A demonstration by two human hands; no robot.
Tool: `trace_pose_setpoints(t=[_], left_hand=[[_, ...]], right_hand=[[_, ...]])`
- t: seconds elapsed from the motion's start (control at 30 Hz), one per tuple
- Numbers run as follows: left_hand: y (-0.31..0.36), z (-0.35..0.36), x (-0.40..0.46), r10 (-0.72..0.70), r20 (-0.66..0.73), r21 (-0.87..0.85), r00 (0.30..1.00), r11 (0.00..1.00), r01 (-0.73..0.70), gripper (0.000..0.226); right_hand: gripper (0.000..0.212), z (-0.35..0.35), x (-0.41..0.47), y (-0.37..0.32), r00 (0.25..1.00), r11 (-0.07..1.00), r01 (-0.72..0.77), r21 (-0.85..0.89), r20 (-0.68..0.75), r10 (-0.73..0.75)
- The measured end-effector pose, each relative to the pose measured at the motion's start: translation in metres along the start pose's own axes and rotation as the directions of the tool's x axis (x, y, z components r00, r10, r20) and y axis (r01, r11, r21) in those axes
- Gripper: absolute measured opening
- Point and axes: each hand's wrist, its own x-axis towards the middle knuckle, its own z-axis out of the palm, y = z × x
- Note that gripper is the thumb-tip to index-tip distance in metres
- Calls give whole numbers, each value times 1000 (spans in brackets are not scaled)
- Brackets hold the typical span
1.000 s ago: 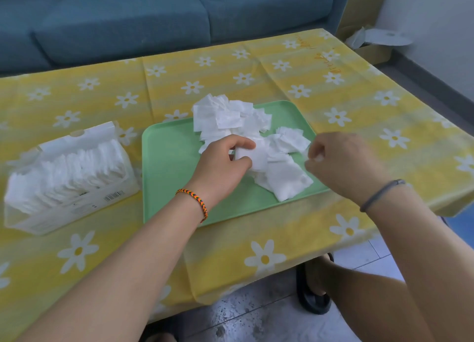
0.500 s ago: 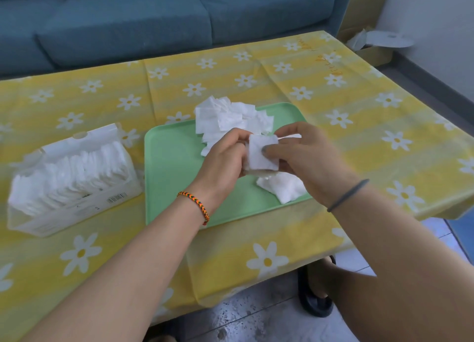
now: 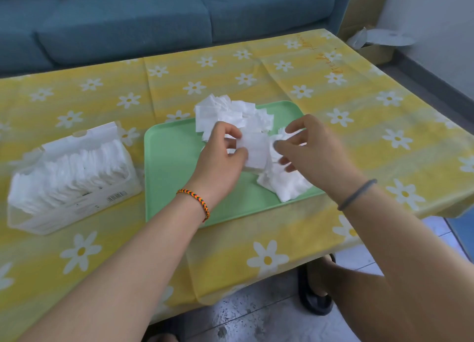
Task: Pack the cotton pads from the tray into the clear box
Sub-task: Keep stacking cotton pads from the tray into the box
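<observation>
Fingers (image 3: pixel 230 134) of the left hand (image 3: pixel 220 159) pinch a pad stack (image 3: pixel 254 151) above the tray (image 3: pixel 174 167), right hand (image 3: pixel 315 151) loosely curled, seemingly empty; a slack pinch could scatter pads short of the box (image 3: pixel 71 172).

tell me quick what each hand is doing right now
Left hand: pinches a small stack of cotton pads above the tray.
Right hand: fingers loosely spread, holding nothing clearly.
</observation>
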Motion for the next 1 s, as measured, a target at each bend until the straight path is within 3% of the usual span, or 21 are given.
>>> trace_pose_setpoints(t=[0.03,0.1,0.17,0.23,0.33,0.67,0.8,0.83,0.9,0.97,1.0], left_hand=[[-1,-2,0,-7,-13,5,1000,1000,7,24],[-1,-5,0,-9,-22,26,1000,1000,9,27],[-1,-5,-1,6,-5,52,1000,999,-5,24],[-1,-3,0,15,19,78,1000,997,-16,18],[-3,0,1,5,27,92,1000,996,-7,20],[-4,-2,1,-24,21,100,999,995,22,19],[-7,-2,3,-18,18,106,1000,994,16,22],[-7,-2,3,-15,16,105,1000,994,13,23],[-8,-2,3,-7,13,88,1000,996,6,23],[-6,0,3,-4,15,55,1000,999,3,25],[-4,0,3,-18,21,12,1000,1000,18,27]], right_hand=[[20,-6,0,4,996,982,80,-170,-21,-85],[21,-15,-3,11,978,893,206,-399,108,-177],[36,-16,-9,18,933,811,299,-504,332,-138],[54,-11,-13,22,894,748,371,-551,431,-126],[52,-2,-10,25,890,718,419,-557,408,-202],[24,-1,2,24,895,624,435,-649,390,-217],[16,-17,4,13,933,833,312,-456,313,-177],[16,-22,4,9,947,895,253,-367,284,-151],[9,-31,1,-2,958,993,110,-32,269,-97],[4,-33,-4,-11,950,943,-60,327,309,-46],[4,-31,-5,-14,946,901,-122,416,323,-21]])
